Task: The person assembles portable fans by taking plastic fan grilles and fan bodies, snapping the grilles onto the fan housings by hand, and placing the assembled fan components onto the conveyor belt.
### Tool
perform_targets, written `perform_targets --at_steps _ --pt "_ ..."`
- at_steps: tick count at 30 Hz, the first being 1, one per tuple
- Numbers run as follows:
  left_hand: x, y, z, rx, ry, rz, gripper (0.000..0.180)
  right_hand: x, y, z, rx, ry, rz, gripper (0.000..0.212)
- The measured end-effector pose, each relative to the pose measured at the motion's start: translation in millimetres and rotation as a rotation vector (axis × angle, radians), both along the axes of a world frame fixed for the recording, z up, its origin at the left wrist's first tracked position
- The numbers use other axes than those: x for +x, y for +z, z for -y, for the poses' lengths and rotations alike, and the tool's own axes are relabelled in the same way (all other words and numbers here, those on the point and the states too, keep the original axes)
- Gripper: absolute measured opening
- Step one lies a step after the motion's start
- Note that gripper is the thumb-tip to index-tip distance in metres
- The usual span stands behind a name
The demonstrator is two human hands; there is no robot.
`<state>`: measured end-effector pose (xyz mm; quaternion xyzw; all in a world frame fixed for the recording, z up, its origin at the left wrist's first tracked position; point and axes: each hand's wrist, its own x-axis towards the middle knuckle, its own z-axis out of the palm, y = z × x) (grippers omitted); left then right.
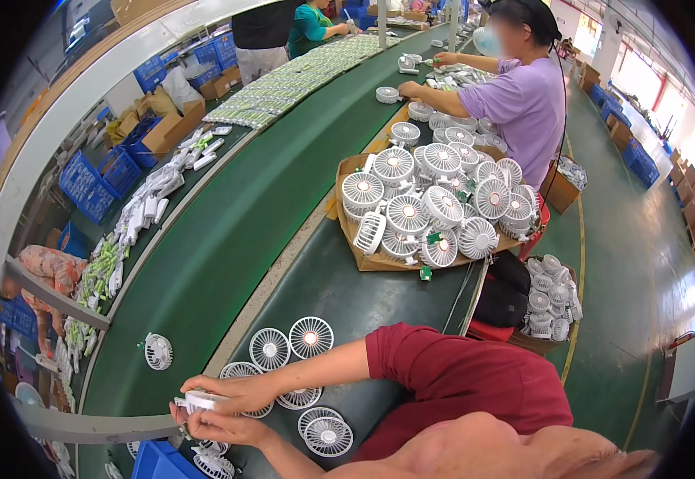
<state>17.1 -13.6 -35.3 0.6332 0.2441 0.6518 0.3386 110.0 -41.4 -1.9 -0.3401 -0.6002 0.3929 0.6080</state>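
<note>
Both of my hands meet at the lower left over the bench edge, around a small white fan part (200, 401). My right hand (240, 393) closes on it from above, fingers bent over it. My left hand (224, 428) holds it from below, its fingers partly hidden. White round fan grilles lie close by: one (311, 338) and another (269, 349) beyond my right forearm, others under and beside it. A grille (328, 436) overlaps another next to my left forearm. A fan head (158, 351) with a green bit attached sits on the green conveyor belt (228, 239).
A cardboard tray (350, 239) heaped with white fan heads stands farther along the bench (299, 287). A blue bin (160, 461) is below my hands, beside a grey metal bar (116, 427). A co-worker in a purple top (515, 112) handles fans beyond. A box of fans (551, 299) stands right.
</note>
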Motion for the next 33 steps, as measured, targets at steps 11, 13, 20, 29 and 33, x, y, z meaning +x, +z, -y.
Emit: perform_targets --at_steps 11,13,20,29,33 --pt "10.1 12.0 -6.0 0.037 0.099 -0.067 0.034 -11.4 -25.1 -16.5 0.001 -0.142 -0.114 0.054" --pt "3.4 20.6 -9.6 0.000 0.117 -0.137 0.031 -3.8 -44.6 -40.1 0.176 -0.277 0.032 0.050" --pt "9.9 0.3 -46.2 -0.140 -0.248 -0.442 0.037 142.5 -41.7 -7.6 -0.253 -1.125 0.568 0.064" --pt "62.4 -10.6 -208.6 -0.171 0.158 -0.872 0.056 108.9 -39.0 -6.2 -0.270 -0.743 0.918 0.050" --pt "85.5 -34.5 -242.8 -0.160 0.322 -1.043 0.045 89.6 -26.2 1.9 -0.427 -0.520 1.207 0.055"
